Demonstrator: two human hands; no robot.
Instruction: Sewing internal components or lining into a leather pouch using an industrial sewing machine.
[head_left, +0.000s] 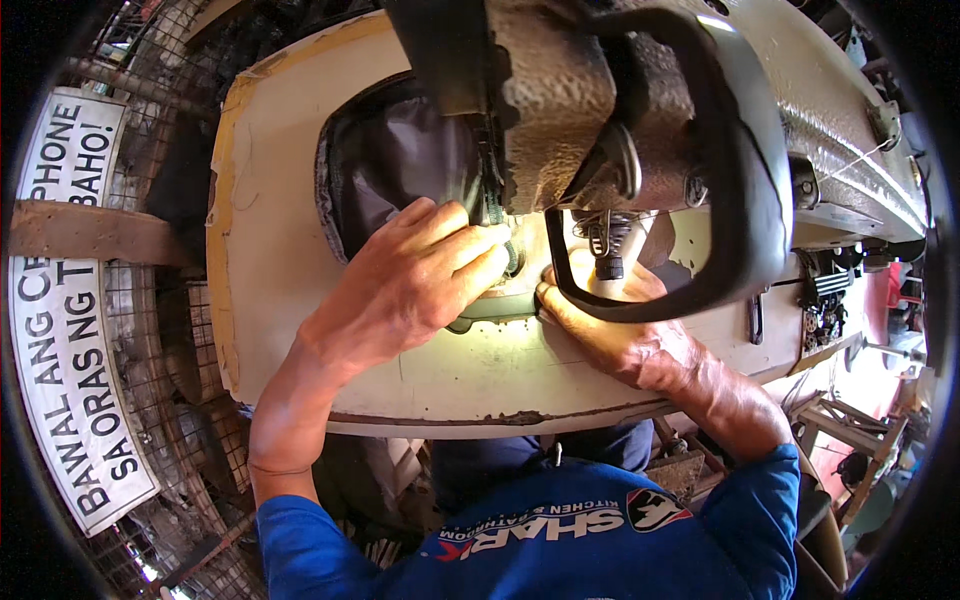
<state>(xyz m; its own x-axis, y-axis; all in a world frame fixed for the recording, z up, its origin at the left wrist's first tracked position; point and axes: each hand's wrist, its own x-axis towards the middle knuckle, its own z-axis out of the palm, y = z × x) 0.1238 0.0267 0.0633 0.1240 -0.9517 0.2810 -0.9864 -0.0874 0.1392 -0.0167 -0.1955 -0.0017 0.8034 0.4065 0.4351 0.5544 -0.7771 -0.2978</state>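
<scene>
From where I stand, the dark pouch-like piece (pixel 395 165) lies on the cream table (pixel 440 380), left of the sewing machine (pixel 555 110), whose head hides part of it. Its long axis runs roughly from the far side of the table toward the person, the nearer end angling a little right, to the needle area. The left side curves round in a wide bow; the right edge, a dark strip (pixel 493 190) that looks like a zipper, runs nearly straight toward the person. The material is brownish black, smooth and shiny, slackly creased, with a duller border. At its near end sits a greenish band (pixel 500 312), set crosswise. Of the 2 hands, the left hand (pixel 410 275) has its fingers bunched against the strip; whether it pinches or merely presses, I can't tell. The right hand (pixel 610 330) reaches in beside the band, partly behind a black loop (pixel 745 150), its grip unclear.
</scene>
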